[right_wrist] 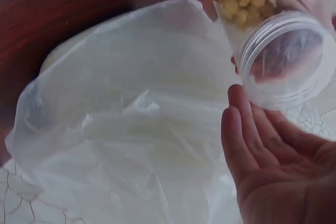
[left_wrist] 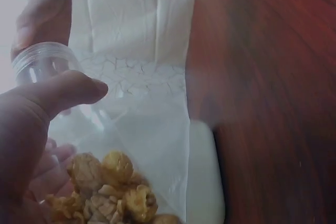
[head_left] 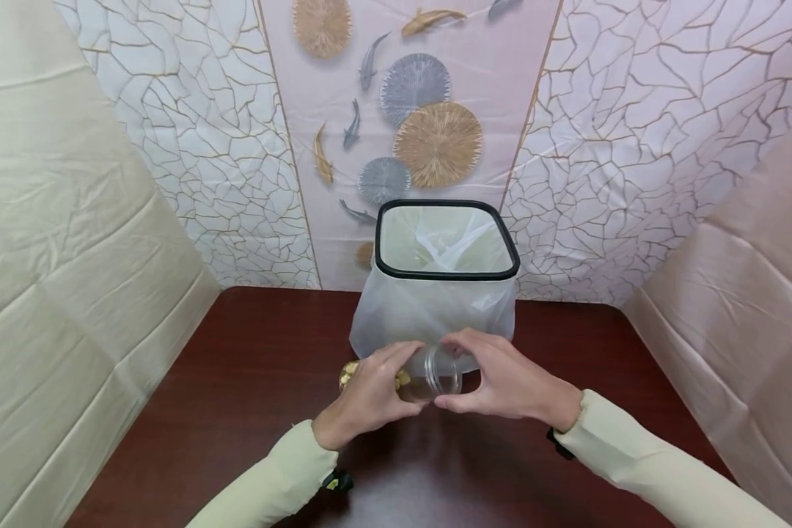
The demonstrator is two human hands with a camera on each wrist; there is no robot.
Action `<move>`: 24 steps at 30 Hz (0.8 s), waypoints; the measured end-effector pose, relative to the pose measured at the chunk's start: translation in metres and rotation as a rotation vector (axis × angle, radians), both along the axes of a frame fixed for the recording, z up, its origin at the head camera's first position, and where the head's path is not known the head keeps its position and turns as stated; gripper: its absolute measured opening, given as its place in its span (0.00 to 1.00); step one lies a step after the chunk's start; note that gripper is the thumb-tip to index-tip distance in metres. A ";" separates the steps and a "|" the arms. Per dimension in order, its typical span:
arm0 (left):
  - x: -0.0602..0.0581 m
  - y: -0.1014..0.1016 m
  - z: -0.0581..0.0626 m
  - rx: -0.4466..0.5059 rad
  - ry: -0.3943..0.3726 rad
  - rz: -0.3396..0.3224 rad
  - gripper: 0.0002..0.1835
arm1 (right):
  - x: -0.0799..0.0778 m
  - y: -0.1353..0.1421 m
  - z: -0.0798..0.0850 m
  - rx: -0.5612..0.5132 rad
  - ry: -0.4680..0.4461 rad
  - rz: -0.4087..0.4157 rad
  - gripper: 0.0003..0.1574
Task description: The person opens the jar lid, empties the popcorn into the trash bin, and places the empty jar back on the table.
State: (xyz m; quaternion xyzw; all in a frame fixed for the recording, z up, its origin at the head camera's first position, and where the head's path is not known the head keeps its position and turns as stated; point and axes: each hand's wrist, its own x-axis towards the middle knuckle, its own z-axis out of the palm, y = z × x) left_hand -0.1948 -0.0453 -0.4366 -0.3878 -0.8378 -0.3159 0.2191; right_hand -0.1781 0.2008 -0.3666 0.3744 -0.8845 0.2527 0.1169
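A clear plastic jar (head_left: pixel 417 372) lies sideways between both hands, low over the table. Golden-brown pieces that look like caramel popcorn (left_wrist: pixel 113 190) sit in its left, bottom end. My left hand (head_left: pixel 378 385) grips the jar's body from the left, thumb toward me and fingers on the far side. At the ridged clear top (right_wrist: pixel 283 59), which points right, my right hand (head_left: pixel 501 378) spans the rim with its thumb low and fingers high. In the right wrist view its fingers (right_wrist: pixel 262 140) are fairly straight, with fingertips right at the rim.
Behind the hands stands a bin with a black square rim (head_left: pixel 445 276), lined with a translucent white bag (head_left: pixel 429 315) that hangs over its sides. Dark red-brown table (head_left: pixel 251 389) surrounds it. Patterned fabric (head_left: pixel 224 132) closes the back, and beige cloth (head_left: pixel 72 257) hangs at both sides.
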 end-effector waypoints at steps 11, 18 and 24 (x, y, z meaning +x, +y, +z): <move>-0.002 -0.005 -0.001 -0.063 0.190 0.117 0.45 | -0.008 -0.012 -0.011 -0.075 -0.113 -0.074 0.37; 0.000 -0.005 -0.003 -0.053 0.180 0.107 0.43 | -0.011 -0.012 -0.013 -0.071 -0.121 -0.055 0.37; 0.000 -0.002 -0.006 -0.039 0.165 0.105 0.43 | -0.012 -0.009 -0.013 -0.047 -0.140 -0.058 0.38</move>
